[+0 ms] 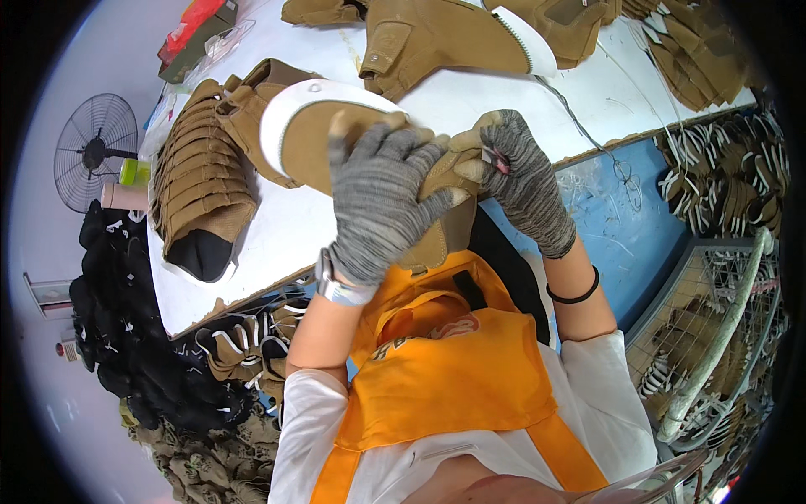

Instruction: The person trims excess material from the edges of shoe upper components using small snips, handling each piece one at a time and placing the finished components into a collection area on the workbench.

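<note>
Both hands wear grey knitted gloves with bare or tan fingertips. A tan boot upper (312, 139) with a white curved band round its toe is held over the table's near edge. My left hand (382, 197) lies across it, fingers bent over the top and thumb toward the opening. At its right end my right hand (522, 181) pinches the upper's edge between thumb and fingers. A small pink and white patch shows by the right fingers; I cannot make out what it is. The upper's underside is hidden.
More tan uppers (445, 42) lie across the white table (201, 298). A stack of tan pieces (197, 172) stands at left. A wire cart (705, 328) with shoe parts is at right. Black pieces (126, 311) are heaped at left, near a fan (94, 151).
</note>
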Action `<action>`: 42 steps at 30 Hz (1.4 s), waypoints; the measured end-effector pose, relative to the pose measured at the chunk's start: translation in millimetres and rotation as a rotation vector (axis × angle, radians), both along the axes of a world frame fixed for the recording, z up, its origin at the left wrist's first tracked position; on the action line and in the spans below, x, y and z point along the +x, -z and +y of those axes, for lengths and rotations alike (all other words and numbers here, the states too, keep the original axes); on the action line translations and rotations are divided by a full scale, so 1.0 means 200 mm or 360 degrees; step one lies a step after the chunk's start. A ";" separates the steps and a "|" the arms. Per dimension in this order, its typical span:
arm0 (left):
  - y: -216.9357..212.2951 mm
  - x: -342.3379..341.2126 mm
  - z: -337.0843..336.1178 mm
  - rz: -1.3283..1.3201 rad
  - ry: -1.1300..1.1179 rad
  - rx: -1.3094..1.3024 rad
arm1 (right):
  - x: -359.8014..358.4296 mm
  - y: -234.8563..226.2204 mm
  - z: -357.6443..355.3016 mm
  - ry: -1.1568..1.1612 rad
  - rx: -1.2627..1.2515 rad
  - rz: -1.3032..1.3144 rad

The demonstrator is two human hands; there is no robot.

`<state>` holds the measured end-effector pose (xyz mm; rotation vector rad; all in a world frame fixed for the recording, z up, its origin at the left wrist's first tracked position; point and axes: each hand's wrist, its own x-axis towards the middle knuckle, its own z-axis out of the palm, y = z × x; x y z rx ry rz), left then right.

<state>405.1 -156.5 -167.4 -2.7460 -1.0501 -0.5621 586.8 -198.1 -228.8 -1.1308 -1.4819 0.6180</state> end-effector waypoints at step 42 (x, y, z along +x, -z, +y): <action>0.21 0.12 -0.11 -0.0428 0.0046 0.0063 | 0.26 -0.28 -0.19 0.0248 0.0127 -0.1938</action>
